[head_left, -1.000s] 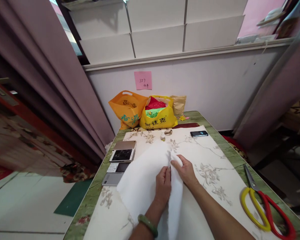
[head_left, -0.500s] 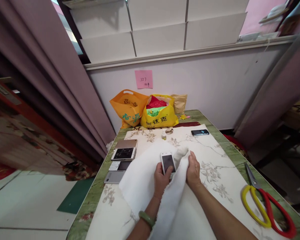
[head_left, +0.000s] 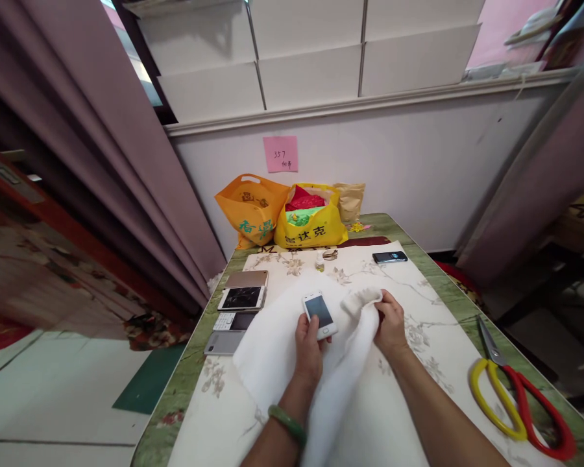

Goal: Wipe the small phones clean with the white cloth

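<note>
A white phone [head_left: 320, 314], its screen facing up, is in my left hand [head_left: 309, 347], with the thumb on its lower part and fingers underneath. White fluffy cloth [head_left: 272, 344] lies spread below that hand. My right hand [head_left: 390, 324] pinches the cloth's folded edge, raised to the right of the phone. Left of the cloth are a gold phone [head_left: 247, 279], a white phone with a dark screen [head_left: 242, 298], a keypad phone [head_left: 224, 321] and a silver phone [head_left: 220, 344]. The cloth partly covers the keypad phone's side.
Large scissors [head_left: 516, 383] with yellow and red handles lie at the right edge. A black phone [head_left: 390, 257] is at the back right. An orange bag [head_left: 253, 207], a yellow bag [head_left: 311, 235], a small bottle [head_left: 320, 262] and a paper bag [head_left: 350, 201] stand at the back.
The phone in my left hand has come out from beside the cloth fold and moved slightly left, now fully visible. My right hand has shifted right, drawing the cloth edge away.
</note>
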A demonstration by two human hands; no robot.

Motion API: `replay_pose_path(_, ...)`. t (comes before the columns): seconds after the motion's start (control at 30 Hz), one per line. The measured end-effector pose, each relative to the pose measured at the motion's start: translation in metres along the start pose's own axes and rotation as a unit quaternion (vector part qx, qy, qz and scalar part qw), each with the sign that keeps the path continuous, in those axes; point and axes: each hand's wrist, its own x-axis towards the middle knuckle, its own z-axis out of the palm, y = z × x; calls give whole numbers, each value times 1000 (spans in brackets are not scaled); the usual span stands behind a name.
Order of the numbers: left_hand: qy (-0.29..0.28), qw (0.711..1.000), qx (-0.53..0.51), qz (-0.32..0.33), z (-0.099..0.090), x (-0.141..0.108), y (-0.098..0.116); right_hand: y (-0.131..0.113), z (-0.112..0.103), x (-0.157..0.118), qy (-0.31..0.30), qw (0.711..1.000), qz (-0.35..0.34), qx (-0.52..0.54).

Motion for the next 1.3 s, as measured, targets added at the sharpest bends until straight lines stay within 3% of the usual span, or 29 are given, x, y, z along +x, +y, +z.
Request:
replay_pose_path(0.13, -51, 999, 7, -5, 0, -2, 3, -2, -7, 9, -75, 983, 102, 133)
replay_pose_path(0.23, -79, 996, 8, -41, 1, -7, 7, 0, -11, 13, -96, 978, 118, 145)
replay_pose_path(0.3, -130, 988, 2, -85, 2, -11, 10, 1, -12, 13, -89, 980, 109, 140)
replay_pose_path(0.4, -266, 951, -33, -156, 4, -18, 14, -4, -11, 12, -109, 984, 87, 109)
replay_pose_path(0.5, -396, 886, -45, -238, 6, -23, 16, -11, -12, 12, -163, 982, 79, 56)
replay_pose_path(0.57, -442, 856, -33, -268, 6, -22, 16, -13, -13, 13, -181, 979, 88, 34)
replay_pose_path(0.6, -446, 853, -33, -268, 5, -21, 16, -13, -14, 14, -183, 978, 94, 31)
replay_pose_path(0.7, -371, 898, -66, -226, 3, -11, 14, -10, -16, 15, -179, 979, 94, 38)
replay_pose_path(0.8, -185, 963, -124, -150, -1, 4, 12, -9, -21, 17, -181, 980, 82, 26)
replay_pose_path(0.9, -46, 976, -173, -126, -5, 14, 11, -15, -29, 20, -203, 975, 73, -51)
replay_pose_path(0.97, -30, 975, -184, -124, -7, 16, 10, -20, -36, 22, -225, 959, 58, -161)
replay_pose_path(1.07, -58, 978, -164, -118, -4, 14, 8, -28, -46, 24, -262, 909, 54, -320)
replay_pose_path(1.13, -70, 979, -150, -116, -1, 12, 8, -32, -49, 24, -294, 883, 75, -358)
replay_pose_path(1.3, -56, 980, -160, -106, 5, 10, 9, -39, -39, 18, -356, 854, 103, -366)
